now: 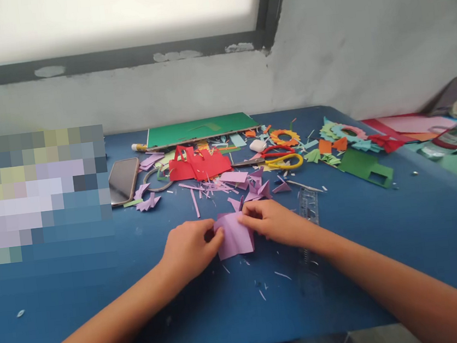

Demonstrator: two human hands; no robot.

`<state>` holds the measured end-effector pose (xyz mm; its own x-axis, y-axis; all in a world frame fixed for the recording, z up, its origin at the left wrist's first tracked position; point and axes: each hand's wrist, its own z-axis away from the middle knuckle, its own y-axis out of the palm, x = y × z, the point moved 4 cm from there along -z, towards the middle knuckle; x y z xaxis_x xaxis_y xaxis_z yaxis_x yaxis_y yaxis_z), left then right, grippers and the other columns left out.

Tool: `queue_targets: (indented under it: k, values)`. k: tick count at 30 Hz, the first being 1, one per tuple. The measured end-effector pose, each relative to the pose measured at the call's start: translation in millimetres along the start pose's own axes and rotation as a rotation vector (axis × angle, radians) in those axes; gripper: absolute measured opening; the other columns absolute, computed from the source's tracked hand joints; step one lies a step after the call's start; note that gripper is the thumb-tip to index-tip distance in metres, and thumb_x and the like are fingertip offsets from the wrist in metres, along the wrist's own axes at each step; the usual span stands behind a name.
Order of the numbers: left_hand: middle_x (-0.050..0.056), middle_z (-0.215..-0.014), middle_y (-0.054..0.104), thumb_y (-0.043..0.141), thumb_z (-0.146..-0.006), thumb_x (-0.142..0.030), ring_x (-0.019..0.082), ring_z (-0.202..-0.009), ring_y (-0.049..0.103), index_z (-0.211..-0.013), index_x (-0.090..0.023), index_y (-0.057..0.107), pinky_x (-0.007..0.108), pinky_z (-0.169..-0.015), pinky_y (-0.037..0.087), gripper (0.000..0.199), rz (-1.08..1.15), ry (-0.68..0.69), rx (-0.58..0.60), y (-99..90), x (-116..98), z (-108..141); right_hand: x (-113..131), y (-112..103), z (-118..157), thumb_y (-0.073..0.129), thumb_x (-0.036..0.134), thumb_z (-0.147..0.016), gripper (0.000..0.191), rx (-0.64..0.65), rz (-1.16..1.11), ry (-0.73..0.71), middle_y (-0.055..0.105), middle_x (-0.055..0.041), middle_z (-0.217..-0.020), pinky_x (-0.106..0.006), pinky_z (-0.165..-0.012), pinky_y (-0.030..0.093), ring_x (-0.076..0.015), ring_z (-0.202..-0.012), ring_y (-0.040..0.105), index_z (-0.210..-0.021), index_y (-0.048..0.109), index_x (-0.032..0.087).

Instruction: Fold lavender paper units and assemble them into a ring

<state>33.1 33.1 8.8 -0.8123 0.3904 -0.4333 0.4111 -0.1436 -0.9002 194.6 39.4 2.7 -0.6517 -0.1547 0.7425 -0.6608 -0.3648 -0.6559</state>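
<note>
Between my left hand [193, 247] and right hand [267, 219], both pinching it, is a creased, light-purple paper square [235, 238].

Blue table [384, 231] open right of ruler [309, 204]; scissors [284, 161], red paper [201, 164] block far middle.

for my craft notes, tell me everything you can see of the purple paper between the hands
The small, squarish light purple paper sheet looks thin and matte, faintly creased down its middle, with a slightly uneven lower edge. It is spread open, low over the smooth blue tabletop; whether it touches down is unclear. The bare left hand holds its left side, the bare right hand its upper right.
</note>
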Motion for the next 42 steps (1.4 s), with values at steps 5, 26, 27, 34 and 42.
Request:
queue_targets:
  k: [5, 26, 27, 34, 42]
  values:
    - [0.0, -0.06, 0.062, 0.057, -0.076, -0.03, 0.016, -0.052, 0.055, -0.064, -0.02, 0.056, 0.023, -0.044, 0.021, 0.016, -0.19, 0.02, -0.064, -1.3, -1, 0, 4, 6, -1, 0.053, 0.022, -0.08, 0.013, -0.197, 0.333, -0.052, 0.056, -0.0014, -0.06, -0.025, -0.049, 0.027, -0.0138, -0.054, 0.05, -0.068, 0.051, 0.017]
    - [0.003, -0.079, 0.068, 0.044, -0.088, -0.023, 0.017, -0.065, 0.061, -0.087, -0.017, 0.064, 0.026, -0.051, 0.05, 0.021, -0.335, 0.541, -0.204, 2.2, -13, 12, 13, 14, 25, 0.04, 0.008, -0.09, 0.026, -0.318, 0.662, -0.881, 0.069, -0.0134, -0.092, -0.033, -0.074, 0.055, -0.0217, -0.083, 0.065, -0.092, 0.065, 0.004]
    - [0.003, -0.08, 0.068, 0.044, -0.088, -0.022, 0.018, -0.065, 0.061, -0.086, -0.017, 0.064, 0.026, -0.051, 0.05, 0.021, -0.338, 0.544, -0.187, 2.5, -13, 12, 13, 13, 24, 0.04, 0.008, -0.09, 0.026, -0.31, 0.658, -0.893, 0.069, -0.0134, -0.092, -0.033, -0.073, 0.055, -0.0216, -0.082, 0.065, -0.091, 0.066, 0.004]
    - [0.004, -0.088, 0.068, 0.046, -0.087, -0.021, 0.02, -0.069, 0.062, -0.088, -0.017, 0.064, 0.03, -0.053, 0.053, 0.019, -0.326, 0.555, -0.138, 4.0, -10, 11, 18, 7, 22, 0.033, 0.008, -0.092, 0.032, -0.264, 0.665, -0.934, 0.069, -0.0126, -0.092, -0.033, -0.068, 0.055, -0.0202, -0.08, 0.065, -0.089, 0.065, 0.006]
    - [0.004, -0.089, 0.069, 0.045, -0.088, -0.021, 0.019, -0.068, 0.062, -0.087, -0.017, 0.066, 0.029, -0.054, 0.054, 0.021, -0.3, 0.565, -0.184, 3.5, -11, 10, 18, 7, 23, 0.035, 0.008, -0.092, 0.03, -0.267, 0.645, -0.945, 0.069, -0.0117, -0.092, -0.033, -0.067, 0.054, -0.0206, -0.08, 0.065, -0.088, 0.064, 0.005]
